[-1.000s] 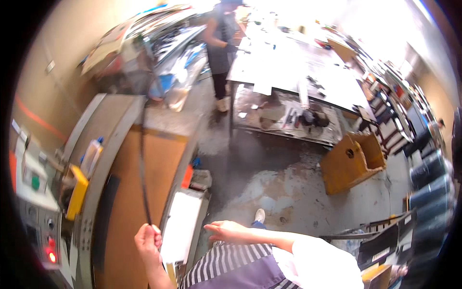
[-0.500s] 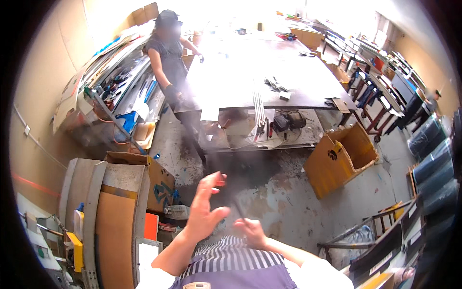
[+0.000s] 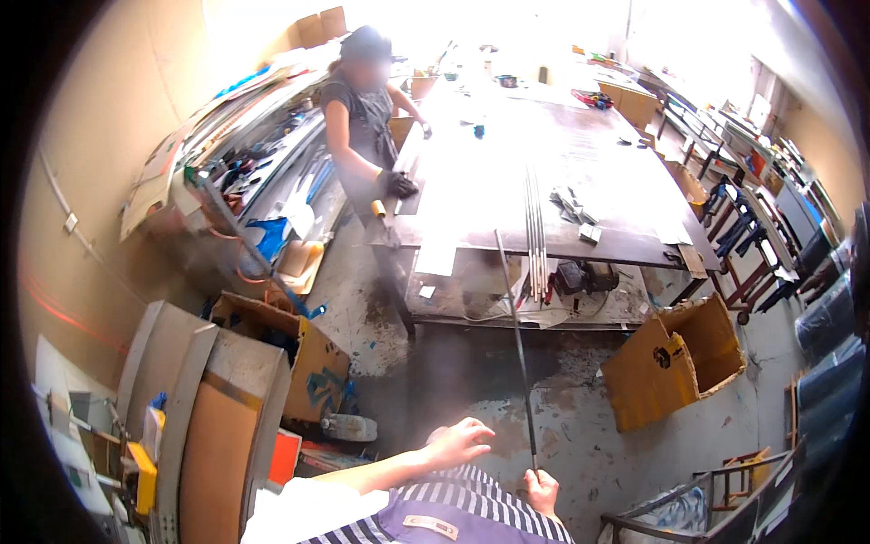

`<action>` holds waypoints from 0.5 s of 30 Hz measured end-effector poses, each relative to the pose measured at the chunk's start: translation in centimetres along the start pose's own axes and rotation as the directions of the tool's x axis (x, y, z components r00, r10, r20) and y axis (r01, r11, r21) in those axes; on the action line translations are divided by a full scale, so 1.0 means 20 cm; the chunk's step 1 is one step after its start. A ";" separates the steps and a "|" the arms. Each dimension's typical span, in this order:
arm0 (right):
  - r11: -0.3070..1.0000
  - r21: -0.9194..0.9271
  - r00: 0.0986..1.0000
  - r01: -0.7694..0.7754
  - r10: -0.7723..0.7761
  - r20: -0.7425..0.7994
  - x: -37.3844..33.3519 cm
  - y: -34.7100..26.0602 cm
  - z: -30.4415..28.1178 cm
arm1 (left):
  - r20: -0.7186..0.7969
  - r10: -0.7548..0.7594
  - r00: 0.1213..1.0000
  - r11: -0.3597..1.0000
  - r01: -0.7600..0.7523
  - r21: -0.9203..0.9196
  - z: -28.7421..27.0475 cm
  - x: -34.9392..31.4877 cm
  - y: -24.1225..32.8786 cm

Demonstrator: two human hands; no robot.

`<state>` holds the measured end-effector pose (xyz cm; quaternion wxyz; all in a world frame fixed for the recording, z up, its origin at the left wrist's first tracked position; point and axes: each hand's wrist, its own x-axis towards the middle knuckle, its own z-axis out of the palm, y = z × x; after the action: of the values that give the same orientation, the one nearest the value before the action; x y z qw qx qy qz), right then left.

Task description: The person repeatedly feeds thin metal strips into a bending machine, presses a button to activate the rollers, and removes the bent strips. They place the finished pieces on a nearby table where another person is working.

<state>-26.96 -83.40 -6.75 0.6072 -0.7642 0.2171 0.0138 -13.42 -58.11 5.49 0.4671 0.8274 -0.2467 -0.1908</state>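
Right hand (image 3: 542, 492) is gripping a thin rod (image 3: 519, 363) in its fist while the left hand (image 3: 456, 444) is hovering empty, half curled, best used for steadying it.

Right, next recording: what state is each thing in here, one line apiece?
Long, thin, dark rod: raised at a slant, near end held
Person's right hand: closed around the rod
Person's left hand: fingers bent, nothing visibly held
Thin, pale, straight rods: side by side, overhanging the large dark-topped table
Large brown cardboard box, right: open-topped
Brown cardboard box, left: open-topped
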 end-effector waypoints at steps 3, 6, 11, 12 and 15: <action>0.997 0.052 0.998 -0.062 0.062 -0.001 0.17 0.13 0.18 | 0.126 -0.064 0.990 0.995 0.054 0.087 -0.14 0.07 -0.15; 0.981 0.135 0.990 -0.139 0.137 0.021 0.35 0.00 0.39 | 0.146 -0.100 0.984 0.995 0.099 0.012 -0.32 0.10 -0.32; 0.970 -0.191 0.972 0.151 -0.180 -0.150 1.11 -0.31 0.69 | 0.138 -0.291 0.947 0.956 0.291 0.021 -0.57 0.06 -0.54; 0.988 -0.037 0.973 0.153 -0.157 -0.171 1.30 -0.43 0.74 | 0.143 -0.305 0.942 0.952 0.301 0.047 -0.61 0.07 -0.58; 0.981 -0.034 0.925 0.193 -0.194 -0.327 1.87 -0.56 0.77 | 0.140 -0.292 0.946 0.956 0.294 0.005 -0.65 0.12 -0.70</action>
<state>14.55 -79.02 -11.17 0.5603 -0.7738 0.2389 -0.1737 -1.15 -44.49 -0.47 0.4218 0.8357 -0.1517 -0.3174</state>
